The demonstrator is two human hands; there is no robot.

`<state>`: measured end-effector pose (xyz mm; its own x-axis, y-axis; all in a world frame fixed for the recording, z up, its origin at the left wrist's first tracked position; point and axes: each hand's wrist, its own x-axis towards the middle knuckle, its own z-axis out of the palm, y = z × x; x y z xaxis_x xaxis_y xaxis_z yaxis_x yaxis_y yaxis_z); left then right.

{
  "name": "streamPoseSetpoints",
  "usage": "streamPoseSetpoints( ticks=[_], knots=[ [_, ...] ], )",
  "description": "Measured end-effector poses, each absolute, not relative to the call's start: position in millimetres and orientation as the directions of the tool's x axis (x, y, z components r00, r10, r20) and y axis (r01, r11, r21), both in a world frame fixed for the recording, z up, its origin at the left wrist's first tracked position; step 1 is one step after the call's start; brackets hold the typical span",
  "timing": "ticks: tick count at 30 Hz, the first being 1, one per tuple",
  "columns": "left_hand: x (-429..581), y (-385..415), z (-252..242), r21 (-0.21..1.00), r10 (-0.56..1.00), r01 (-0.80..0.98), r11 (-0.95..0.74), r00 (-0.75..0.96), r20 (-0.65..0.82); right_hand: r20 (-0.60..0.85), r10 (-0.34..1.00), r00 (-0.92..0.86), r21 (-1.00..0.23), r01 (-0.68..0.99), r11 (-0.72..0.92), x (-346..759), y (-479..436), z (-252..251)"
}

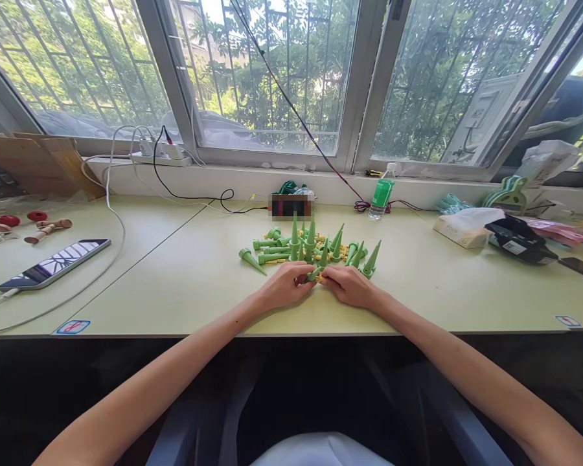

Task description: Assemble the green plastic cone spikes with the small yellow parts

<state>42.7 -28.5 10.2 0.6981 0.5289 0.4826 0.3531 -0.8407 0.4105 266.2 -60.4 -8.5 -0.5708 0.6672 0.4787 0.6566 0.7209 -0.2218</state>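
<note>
My left hand (285,285) is closed on a green plastic spike (313,274), which lies tilted between the fingers. Facing it, my right hand (352,285) pinches a small yellow piece (319,278) at the end of that spike; whether the two parts are joined is too small to tell. Just beyond my hands is a cluster of similar spikes, several upright like this tall one (310,241) and others on their sides, like the one at the left (251,260). Small yellow pieces (344,251) are scattered among them.
A water bottle (382,194) stands by the window wall, near a blurred-out dark box (290,206). At left are a charging phone (53,264), a white cable (119,223) and wooden toys (47,230). A tissue pack (466,228) and black package (521,241) lie at right.
</note>
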Motion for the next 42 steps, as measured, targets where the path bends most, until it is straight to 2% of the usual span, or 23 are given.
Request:
streamPoseSetpoints(
  ticks=[11, 23, 42],
  knots=[
    [43.2, -26.2, 7.6, 0.469, 0.598, 0.393, -0.791, 0.660, 0.454, 0.470, 0.692, -0.548, -0.208, 0.693, 0.691, 265.4, -59.4, -9.1],
    [46.4, -27.6, 11.4, 0.512, 0.649, 0.425, -0.747, 0.634, 0.420, 0.434, 0.756, -0.490, -0.281, 0.723, 0.631, 263.4, -64.5, -1.3],
    [46.0, -27.8, 9.9, 0.498, 0.654, 0.445, -0.744, 0.638, 0.407, 0.477, 0.698, -0.535, -0.252, 0.677, 0.691, 265.6, -59.2, -7.0]
  ],
)
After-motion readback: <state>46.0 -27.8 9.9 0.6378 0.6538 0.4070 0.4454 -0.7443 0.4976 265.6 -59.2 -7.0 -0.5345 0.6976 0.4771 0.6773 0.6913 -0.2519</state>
